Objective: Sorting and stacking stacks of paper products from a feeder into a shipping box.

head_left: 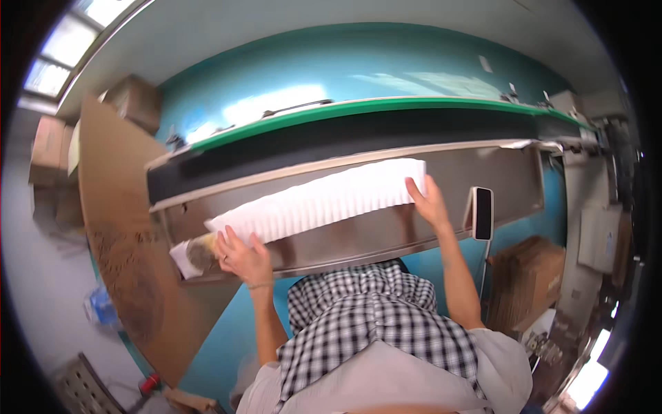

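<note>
A long white row of thin folded sheets (324, 198), ridged along its near side, lies slantwise over a shallow brown metal tray (358, 234). My left hand (243, 259) grips its left end, with a ring on one finger. Around the right end, the thumb and fingers of my right hand (429, 199) are closed. Beside my left hand sits a brown and yellowish lump (202, 254), partly covered by my fingers; its kind is unclear. A small white piece (182, 259) lies at the tray's left corner.
Behind the tray runs a dark panel with a green ledge (386, 105). A phone-like device on a stand (482, 214) rises at the right. Large cardboard (131, 276) leans at the left; flattened cartons (527, 279) stand at the lower right.
</note>
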A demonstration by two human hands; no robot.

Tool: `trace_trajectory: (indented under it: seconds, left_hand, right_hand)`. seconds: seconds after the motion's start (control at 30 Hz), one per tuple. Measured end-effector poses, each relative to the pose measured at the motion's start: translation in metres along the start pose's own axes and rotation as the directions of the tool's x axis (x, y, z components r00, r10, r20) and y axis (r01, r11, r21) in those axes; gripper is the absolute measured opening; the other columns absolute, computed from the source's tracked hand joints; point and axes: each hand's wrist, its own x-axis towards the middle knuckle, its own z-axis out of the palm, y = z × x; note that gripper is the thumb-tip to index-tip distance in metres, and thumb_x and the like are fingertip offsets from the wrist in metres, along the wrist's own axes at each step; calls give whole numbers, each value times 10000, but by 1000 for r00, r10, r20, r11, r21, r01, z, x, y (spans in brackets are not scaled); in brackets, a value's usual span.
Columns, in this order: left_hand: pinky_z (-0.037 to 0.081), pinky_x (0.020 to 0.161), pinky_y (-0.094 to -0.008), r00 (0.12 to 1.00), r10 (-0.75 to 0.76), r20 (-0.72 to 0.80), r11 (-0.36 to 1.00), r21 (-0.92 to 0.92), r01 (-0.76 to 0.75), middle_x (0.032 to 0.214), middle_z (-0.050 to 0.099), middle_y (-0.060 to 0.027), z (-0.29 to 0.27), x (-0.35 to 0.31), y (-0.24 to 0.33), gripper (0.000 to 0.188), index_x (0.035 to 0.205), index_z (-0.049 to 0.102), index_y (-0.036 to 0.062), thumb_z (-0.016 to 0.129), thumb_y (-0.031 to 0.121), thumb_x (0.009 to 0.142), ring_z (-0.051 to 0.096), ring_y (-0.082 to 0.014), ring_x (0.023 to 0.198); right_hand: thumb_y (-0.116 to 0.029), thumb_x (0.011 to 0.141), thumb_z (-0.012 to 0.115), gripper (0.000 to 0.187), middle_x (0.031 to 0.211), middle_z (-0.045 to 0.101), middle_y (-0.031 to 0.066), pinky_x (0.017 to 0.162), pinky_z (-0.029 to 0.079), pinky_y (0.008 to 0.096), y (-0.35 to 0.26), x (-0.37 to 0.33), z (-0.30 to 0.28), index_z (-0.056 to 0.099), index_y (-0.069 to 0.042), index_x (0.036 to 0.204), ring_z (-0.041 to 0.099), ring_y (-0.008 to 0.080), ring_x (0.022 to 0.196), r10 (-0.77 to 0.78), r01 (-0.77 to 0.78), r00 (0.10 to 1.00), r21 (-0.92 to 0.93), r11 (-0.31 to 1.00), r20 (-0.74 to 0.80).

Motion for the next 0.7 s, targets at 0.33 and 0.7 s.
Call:
trace_trajectory:
  seconds: [0.33, 0.7]
  left_hand:
    - [396, 1061, -454, 536, 826, 175, 490, -692, -530, 1452, 480, -155, 41, 61, 281, 810, 1325, 576, 147, 878, 470, 646, 456, -358, 1335]
    - [531, 867, -428, 344, 840, 420, 530, -772, -352, 1113, 676, -146, 72, 82, 280, 743, 1159, 601, 91, 878, 531, 628, 661, -355, 1017]
  right_hand:
    - [-377, 943, 676, 362, 860, 659, 18, 640, 449, 286, 8, 37, -28, 671, -15, 967, 555, 92, 754, 386, -429, 902, 517, 741, 196]
    - [-250, 966, 615, 277, 930, 693, 84, 710, 494, 306, 8, 50, -47, 633, 15, 1047, 610, 125, 821, 204, -262, 930, 162, 951, 306]
